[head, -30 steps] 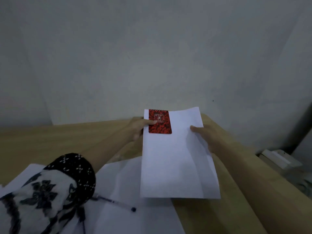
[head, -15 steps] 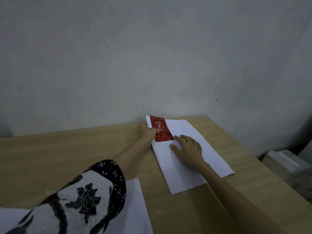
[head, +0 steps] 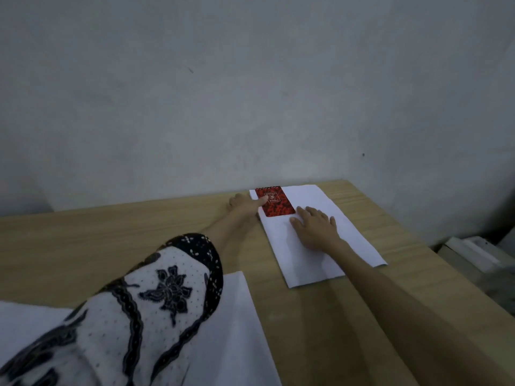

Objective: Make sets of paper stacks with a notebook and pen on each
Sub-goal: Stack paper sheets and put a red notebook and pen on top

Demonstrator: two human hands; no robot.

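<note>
Closest in, loose paper (head: 237,330) is seen at the near edge of the desk (head: 111,246), half covered by the patterned sleeve (head: 156,296). No pen is visible anywhere, so that's the piece this set is judged to be missing.

Further out, the stack (head: 312,263) is laid flat toward the far right corner, its long axis running away from the body and angled a bit left at the far end. The right hand (head: 315,227) is spread palm-down on the middle of it, fingers loose, nothing gripped, just pressing the sheets still.

At the far left corner of the stack the notebook (head: 274,202) is parked, spiral edge toward the wall, lined up with the same axis. It's touched on its left side by the left hand (head: 245,205), thumb on the cover and the other fingers curled beside the stack on the desk; pinned more than grasped.

So a pen would probably have to be fetched from back near the body, and the right hand looks the freer one for that.
</note>
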